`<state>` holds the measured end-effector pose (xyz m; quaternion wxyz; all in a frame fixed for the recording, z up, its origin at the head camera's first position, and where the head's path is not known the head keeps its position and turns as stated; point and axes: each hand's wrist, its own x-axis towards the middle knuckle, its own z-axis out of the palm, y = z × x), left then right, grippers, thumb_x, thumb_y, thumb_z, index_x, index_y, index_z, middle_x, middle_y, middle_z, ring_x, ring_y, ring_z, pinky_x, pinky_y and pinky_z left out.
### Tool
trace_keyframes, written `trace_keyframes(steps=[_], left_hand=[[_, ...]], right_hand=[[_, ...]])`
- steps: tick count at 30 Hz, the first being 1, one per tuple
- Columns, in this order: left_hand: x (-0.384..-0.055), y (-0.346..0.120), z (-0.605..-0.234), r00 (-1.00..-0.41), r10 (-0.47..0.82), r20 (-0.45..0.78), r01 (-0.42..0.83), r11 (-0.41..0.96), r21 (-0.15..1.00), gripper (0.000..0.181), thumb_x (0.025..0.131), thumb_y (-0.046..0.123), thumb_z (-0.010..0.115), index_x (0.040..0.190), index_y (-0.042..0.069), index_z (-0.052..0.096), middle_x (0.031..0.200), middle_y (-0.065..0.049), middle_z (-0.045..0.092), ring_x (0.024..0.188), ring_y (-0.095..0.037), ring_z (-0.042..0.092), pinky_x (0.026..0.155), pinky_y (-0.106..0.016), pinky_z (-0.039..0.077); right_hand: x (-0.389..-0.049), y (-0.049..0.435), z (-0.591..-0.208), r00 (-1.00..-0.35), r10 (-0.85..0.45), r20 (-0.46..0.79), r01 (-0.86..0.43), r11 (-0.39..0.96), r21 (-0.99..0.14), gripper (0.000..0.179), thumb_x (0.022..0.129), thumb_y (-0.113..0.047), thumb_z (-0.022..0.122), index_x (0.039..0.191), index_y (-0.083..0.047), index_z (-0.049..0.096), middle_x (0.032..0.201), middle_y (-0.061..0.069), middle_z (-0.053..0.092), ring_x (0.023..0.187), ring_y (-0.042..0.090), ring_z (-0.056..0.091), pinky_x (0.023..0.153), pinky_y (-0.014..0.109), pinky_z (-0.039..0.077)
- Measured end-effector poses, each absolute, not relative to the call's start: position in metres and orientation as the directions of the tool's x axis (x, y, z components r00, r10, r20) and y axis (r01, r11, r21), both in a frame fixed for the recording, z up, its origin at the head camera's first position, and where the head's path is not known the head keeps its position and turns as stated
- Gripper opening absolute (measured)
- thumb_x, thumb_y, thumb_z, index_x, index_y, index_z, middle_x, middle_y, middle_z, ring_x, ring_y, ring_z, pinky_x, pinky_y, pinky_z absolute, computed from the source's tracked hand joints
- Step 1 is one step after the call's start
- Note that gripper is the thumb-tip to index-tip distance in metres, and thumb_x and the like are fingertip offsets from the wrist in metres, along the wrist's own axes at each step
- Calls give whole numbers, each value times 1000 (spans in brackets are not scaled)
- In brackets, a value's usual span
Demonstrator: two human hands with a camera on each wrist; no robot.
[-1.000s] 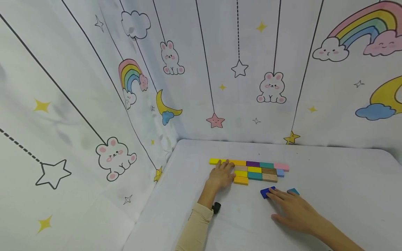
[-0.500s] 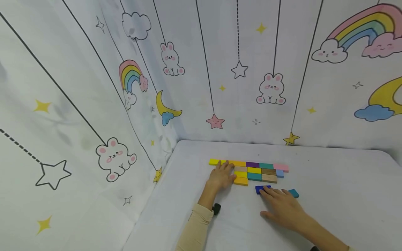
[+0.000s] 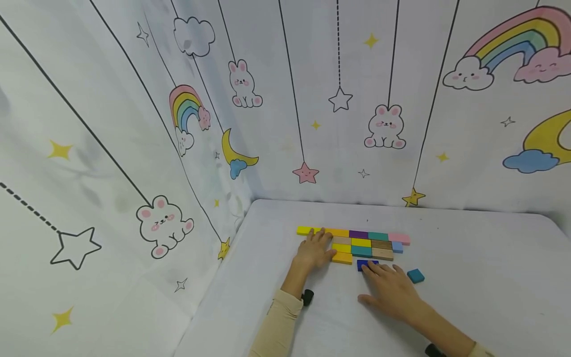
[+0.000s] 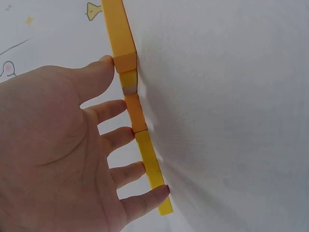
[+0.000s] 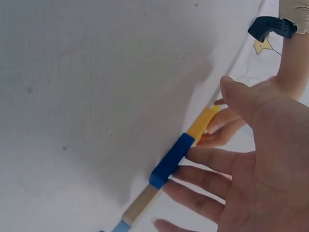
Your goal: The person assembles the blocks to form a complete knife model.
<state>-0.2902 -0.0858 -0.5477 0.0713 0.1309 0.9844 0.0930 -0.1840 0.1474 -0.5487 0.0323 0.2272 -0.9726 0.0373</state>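
Colourful flat blocks lie edge to edge in staggered rows on the white table. My left hand (image 3: 314, 249) rests at their left side, with fingers on the top row's yellow block (image 3: 305, 230) and the thumb by the lowest orange block (image 3: 342, 258). In the left wrist view its fairly straight fingertips touch the yellow and orange blocks. My right hand (image 3: 394, 290) lies with outstretched fingertips against a dark blue block (image 5: 171, 160). In the head view that block is just below the teal block (image 3: 362, 251) of the third row, a small gap apart.
A loose teal block (image 3: 416, 275) lies on the table (image 3: 482, 277) to the right of my right hand. A pink block (image 3: 399, 239) ends the top row at the right. Behind the table hangs a white curtain (image 3: 276, 124) with cartoon prints.
My right hand has slid the dark blue block left and slightly away from me, toward the rows. The loose teal block is now uncovered. My left hand has stayed in place.
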Motion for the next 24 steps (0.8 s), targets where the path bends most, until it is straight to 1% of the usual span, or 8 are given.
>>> trace_keyframes(steps=[11,18,24], left_hand=[[-290,-87,-548,-952,279,-126,252,949,190,57,108,52,48,160,30,38,173,-1,24,159,-33,19,123,-57,31],[-291,-86,-549,-955,273,-117,251,952,177,58,107,53,51,159,31,40,172,0,27,159,-32,21,122,-55,34],[-291,-86,-548,-956,271,-112,249,952,176,57,107,52,51,159,31,39,172,1,26,159,-32,21,122,-56,33]], right_hand=[[-189,137,-549,-901,-425,85,-431,900,-67,82,85,-63,78,142,-7,64,148,19,59,132,43,57,108,74,39],[-191,132,-551,-901,-425,86,-429,903,-37,83,85,-64,76,144,-7,63,149,19,58,132,43,57,107,73,42],[-192,131,-552,-894,-434,109,-440,897,-35,82,86,-63,77,144,-6,62,149,20,58,132,44,57,105,72,44]])
